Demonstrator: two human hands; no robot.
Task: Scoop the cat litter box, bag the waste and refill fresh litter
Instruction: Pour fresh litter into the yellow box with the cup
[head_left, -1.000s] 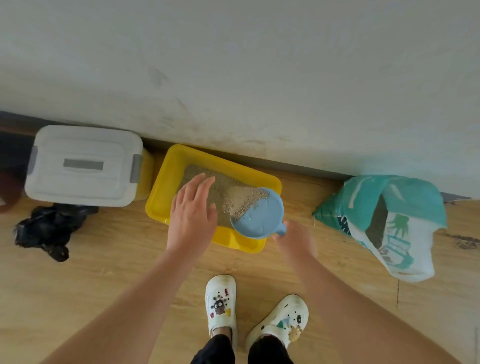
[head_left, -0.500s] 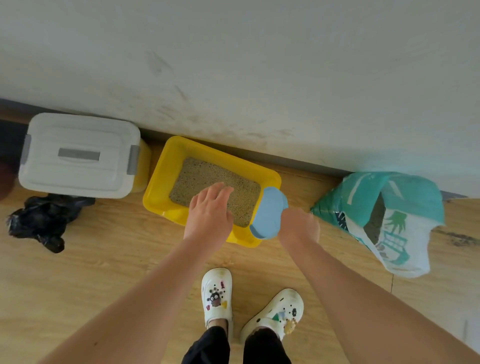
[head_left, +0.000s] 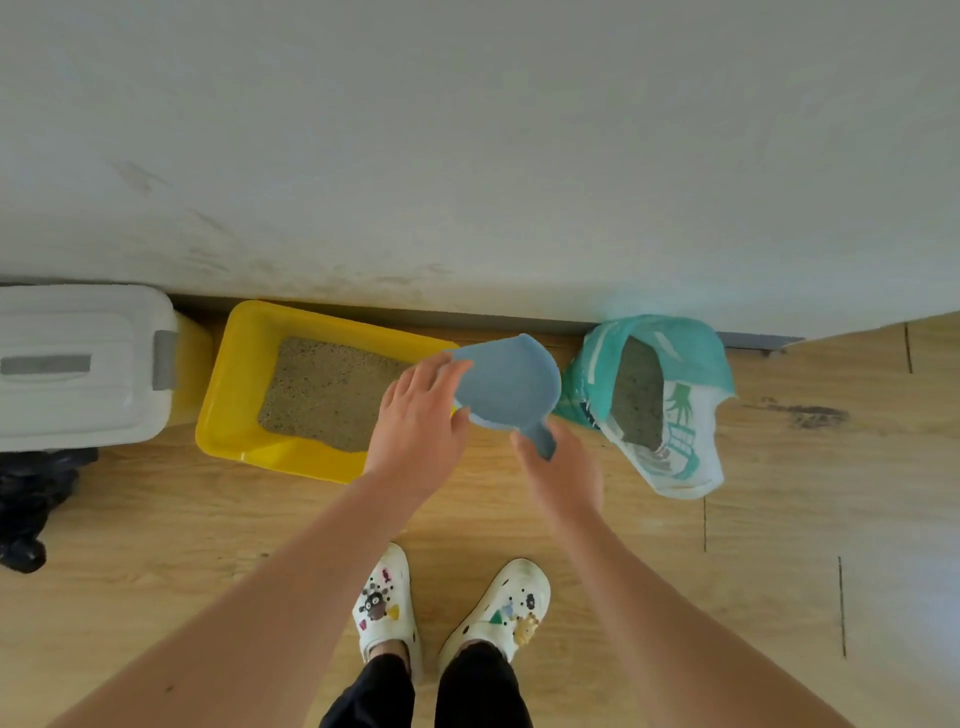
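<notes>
Litter box (head_left: 228, 415), yellow, is sitting on the floor (head_left: 208, 519) against the wall, holding a bed of litter (head_left: 322, 395). You are gripping the blue scoop (head_left: 509, 384) by its handle with your right hand (head_left: 563, 473); its bowl is hanging between the box's right end and the open teal litter bag (head_left: 675, 364). Your left hand (head_left: 415, 431) is released, fingers extended, overlapping the scoop's left rim; contact cannot be told. White lidded bin (head_left: 78, 364) is standing left of the box.
</notes>
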